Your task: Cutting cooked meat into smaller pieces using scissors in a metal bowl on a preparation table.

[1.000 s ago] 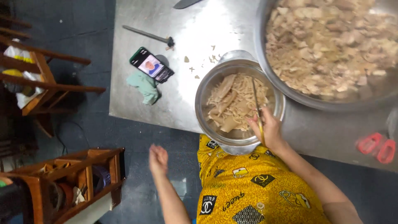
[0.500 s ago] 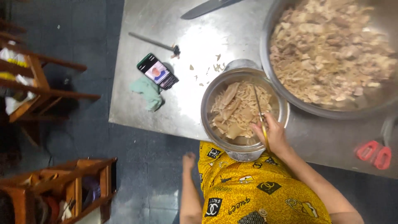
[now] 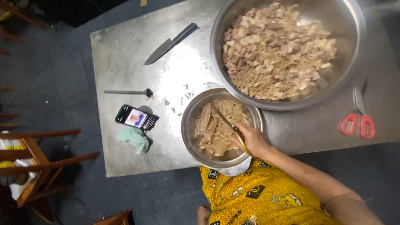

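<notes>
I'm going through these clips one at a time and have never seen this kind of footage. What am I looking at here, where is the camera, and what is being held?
There is no machine here: a person works with bare hands, and the one camera sits on their head, looking straight down. That is why you see their yellow patterned garment at the bottom edge.

The right hand reaches into a small metal bowl of pale food strips, its grip closed on a thin utensil with a yellow handle. The left hand is not clearly in view.

The bowl stands on a steel table. Beside it is a large metal bowl with many more cut pieces. Also on the table lie a knife, a thin metal rod, a phone with a green cloth next to it, and red-handled scissors.
</notes>
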